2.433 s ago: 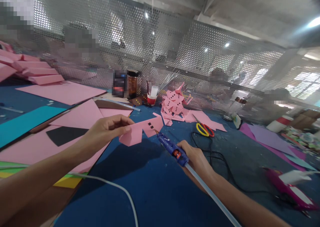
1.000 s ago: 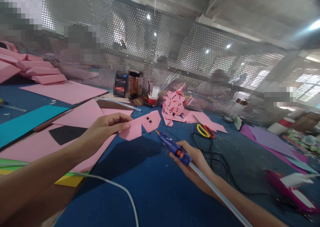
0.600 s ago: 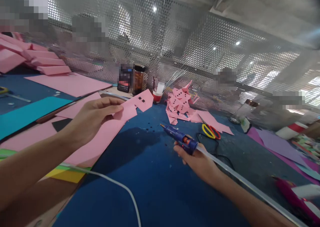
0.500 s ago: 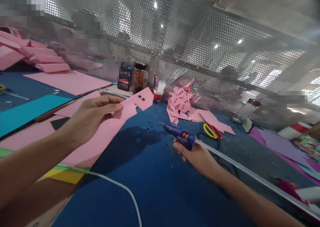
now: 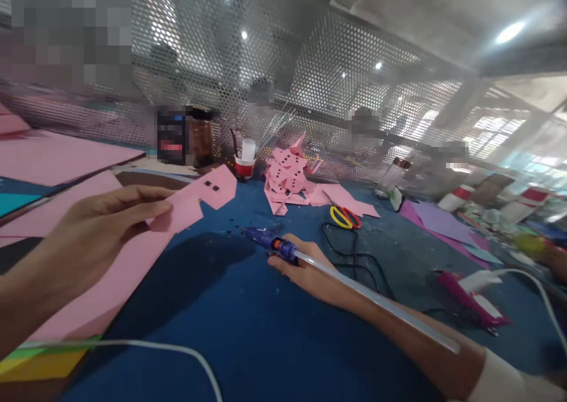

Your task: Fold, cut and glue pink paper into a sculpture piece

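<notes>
My left hand [image 5: 110,216] pinches a pink paper cutout [image 5: 221,188] between thumb and fingers. Two small black squares show on the cutout's pointed end. Below it lie larger pink paper sheets [image 5: 110,284]. My right hand [image 5: 305,266] is wrapped round a blue hot glue gun [image 5: 270,241], its nozzle pointing left toward the cutout but apart from it. A long clear glue stick [image 5: 381,301] sticks out of the gun's back end over my forearm. Beyond the gun stands a pile of folded pink paper pieces [image 5: 290,172] with black dots.
Yellow and red scissors [image 5: 345,217] lie by a black cord [image 5: 354,254]. A red and white cup [image 5: 244,164], a brown jar [image 5: 202,136] and a phone [image 5: 171,136] stand at the back. Purple sheets [image 5: 443,222] and a magenta tool [image 5: 472,301] are right. A white cable [image 5: 177,347] crosses the front.
The view has turned right, so most things appear shifted left. My left hand still holds the pink cutout and my right hand the glue gun. The gun is tipped somewhat flatter.
</notes>
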A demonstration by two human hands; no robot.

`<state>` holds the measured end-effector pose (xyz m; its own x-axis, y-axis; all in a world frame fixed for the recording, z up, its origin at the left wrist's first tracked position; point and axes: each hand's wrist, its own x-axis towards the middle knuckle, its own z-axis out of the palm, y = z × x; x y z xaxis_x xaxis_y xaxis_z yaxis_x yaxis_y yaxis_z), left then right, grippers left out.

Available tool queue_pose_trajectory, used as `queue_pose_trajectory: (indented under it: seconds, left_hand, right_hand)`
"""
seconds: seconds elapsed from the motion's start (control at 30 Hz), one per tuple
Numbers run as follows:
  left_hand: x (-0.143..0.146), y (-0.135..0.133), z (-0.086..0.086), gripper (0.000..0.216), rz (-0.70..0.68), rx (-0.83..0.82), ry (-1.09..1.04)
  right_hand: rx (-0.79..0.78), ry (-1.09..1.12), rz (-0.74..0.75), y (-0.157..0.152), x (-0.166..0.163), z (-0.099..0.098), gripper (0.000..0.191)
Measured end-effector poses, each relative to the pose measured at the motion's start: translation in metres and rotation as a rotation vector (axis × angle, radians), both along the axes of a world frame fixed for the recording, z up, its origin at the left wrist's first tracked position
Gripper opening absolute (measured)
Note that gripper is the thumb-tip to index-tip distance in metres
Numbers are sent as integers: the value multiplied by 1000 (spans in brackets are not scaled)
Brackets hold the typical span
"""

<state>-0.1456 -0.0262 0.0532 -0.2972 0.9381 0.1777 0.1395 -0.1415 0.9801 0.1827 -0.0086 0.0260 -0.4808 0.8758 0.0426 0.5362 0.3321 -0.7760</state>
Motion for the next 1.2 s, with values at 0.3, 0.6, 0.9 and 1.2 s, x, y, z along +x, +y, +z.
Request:
queue_pose_trajectory:
  seconds: [0.3,0.6,0.9,1.2]
  left_hand:
    - [12,0,-3,40,-44,-25,-45]
    - [6,0,1,35,-19,12,-36]
    - [-7,7,-2,29,3,18,-37]
    - [-7,10,-2,21,45,21,43]
  right_hand:
    - [-78,71,-11,6,-1,-14,26]
    - [-102,-56,-30,22,-2,-2,34]
    - [-152,-36,96,43,-7,3,33]
    - [-137,-123,113,49,-17,4,32]
